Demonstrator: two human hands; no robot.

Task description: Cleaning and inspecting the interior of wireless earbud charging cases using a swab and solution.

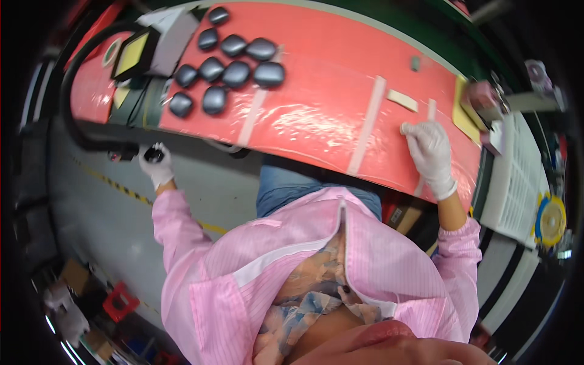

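My left hand (156,163), in a white glove, is out past the table's near left edge. Its fingers curl round a dark, rounded glossy piece (154,156), close to the tip of a bent black gooseneck arm (76,125). Over the right part of the red-covered table (316,79), my gloved right hand (430,155) is closed, thumb and fingers together. A small pale bit shows at its fingertips; whether that is the glove or a held thing is unclear. Several dark grey, pillow-shaped glossy pieces (236,74) lie in loose rows at the table's far left.
A pale flat strip (403,101) lies beyond my right hand. Further right are a yellow sheet (465,112), a pinkish roll-like thing (485,97) and a white slatted crate (514,176). A black-framed yellow panel (132,56) stands by a white box (173,39) at the left.
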